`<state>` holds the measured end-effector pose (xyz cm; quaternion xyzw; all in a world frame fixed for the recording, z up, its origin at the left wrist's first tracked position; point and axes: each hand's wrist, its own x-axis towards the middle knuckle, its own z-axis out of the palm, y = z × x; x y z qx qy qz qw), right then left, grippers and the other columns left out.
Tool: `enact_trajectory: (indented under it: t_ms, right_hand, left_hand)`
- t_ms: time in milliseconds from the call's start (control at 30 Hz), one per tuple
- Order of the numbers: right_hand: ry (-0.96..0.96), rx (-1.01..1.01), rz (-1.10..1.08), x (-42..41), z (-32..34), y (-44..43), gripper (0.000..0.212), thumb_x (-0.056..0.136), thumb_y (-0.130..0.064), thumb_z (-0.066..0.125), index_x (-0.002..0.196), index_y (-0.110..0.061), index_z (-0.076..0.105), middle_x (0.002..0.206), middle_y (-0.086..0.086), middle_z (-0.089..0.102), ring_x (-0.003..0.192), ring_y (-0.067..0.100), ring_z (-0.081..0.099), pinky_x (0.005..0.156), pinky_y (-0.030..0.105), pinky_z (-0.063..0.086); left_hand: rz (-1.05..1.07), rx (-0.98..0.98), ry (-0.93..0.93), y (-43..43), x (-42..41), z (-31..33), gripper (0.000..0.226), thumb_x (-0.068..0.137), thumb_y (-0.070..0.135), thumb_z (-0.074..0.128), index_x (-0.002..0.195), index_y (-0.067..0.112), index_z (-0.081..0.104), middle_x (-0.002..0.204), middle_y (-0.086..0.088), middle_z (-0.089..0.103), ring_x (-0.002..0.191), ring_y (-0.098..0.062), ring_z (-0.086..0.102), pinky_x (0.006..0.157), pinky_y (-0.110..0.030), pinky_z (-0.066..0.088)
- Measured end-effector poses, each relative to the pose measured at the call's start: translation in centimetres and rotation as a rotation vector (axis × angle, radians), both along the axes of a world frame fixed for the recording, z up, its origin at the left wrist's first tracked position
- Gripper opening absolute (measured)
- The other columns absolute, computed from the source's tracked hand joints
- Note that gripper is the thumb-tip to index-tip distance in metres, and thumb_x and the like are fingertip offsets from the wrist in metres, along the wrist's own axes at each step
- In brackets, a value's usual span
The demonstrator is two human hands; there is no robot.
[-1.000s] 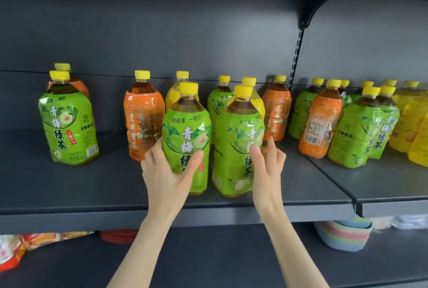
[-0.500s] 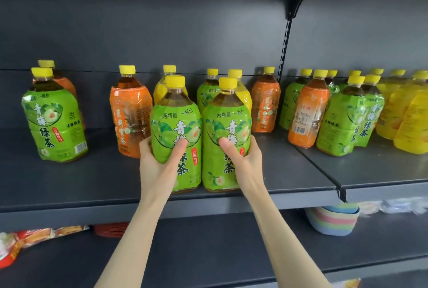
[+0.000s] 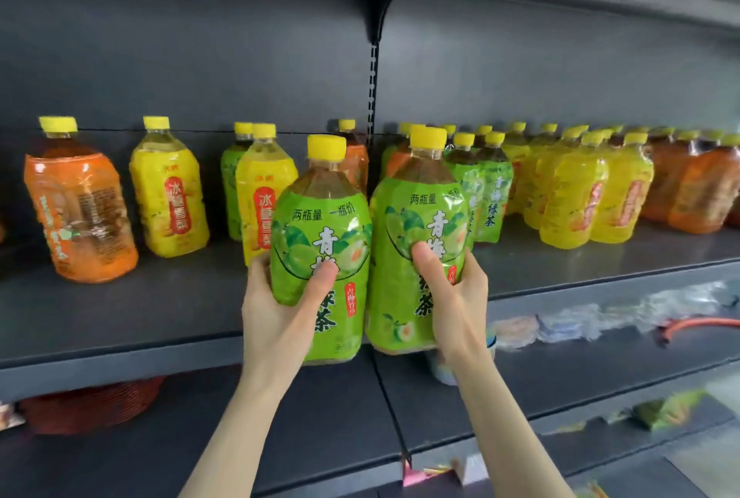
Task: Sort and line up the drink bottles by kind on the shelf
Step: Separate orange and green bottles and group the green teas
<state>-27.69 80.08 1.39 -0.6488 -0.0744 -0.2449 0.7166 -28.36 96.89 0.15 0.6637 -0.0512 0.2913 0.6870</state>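
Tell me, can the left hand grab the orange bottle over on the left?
Probably not yet: the left hand grips a green-labelled plastic tea bottle. The orange-labelled plastic bottle stands on the dark metal shelf with nothing in front, so only the full hand hinders.

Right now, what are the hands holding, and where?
The left hand grips the left green bottle around its labelled middle; right hand grips the right green bottle the same way.
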Motion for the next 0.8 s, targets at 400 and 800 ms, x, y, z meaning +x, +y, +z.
enact_trajectory:
  t_ms: [400, 800]
  right_hand:
    - [0.030, -0.045, -0.095, -0.4, -0.6, -19.1, 0.052, 0.066, -0.059, 0.068, 0.106, -0.026, 0.066, 0.101, -0.009, 0.073, 0.096, 0.010, 0.068, 0.088, 0.041, 0.054]
    - [0.084, -0.121, -0.073, 11.3, -0.9, -25.9, 0.063, 0.081, -0.045, 0.072, 0.133, -0.021, 0.045, 0.100, -0.032, 0.050, 0.088, -0.020, 0.050, 0.087, 0.004, 0.035]
  left_hand:
    - [-0.084, -0.035, 0.041, -19.3, 0.1, -0.8, 0.067, 0.062, 0.057, 0.072, 0.114, 0.019, 0.053, 0.097, 0.013, 0.068, 0.088, 0.004, 0.064, 0.068, -0.011, 0.051]
    - [0.032, 0.023, 0.062, -27.1, 11.0, -0.5, 0.069, 0.066, 0.057, 0.068, 0.121, 0.024, 0.043, 0.111, 0.010, 0.062, 0.099, 0.000, 0.060, 0.088, -0.031, 0.051]
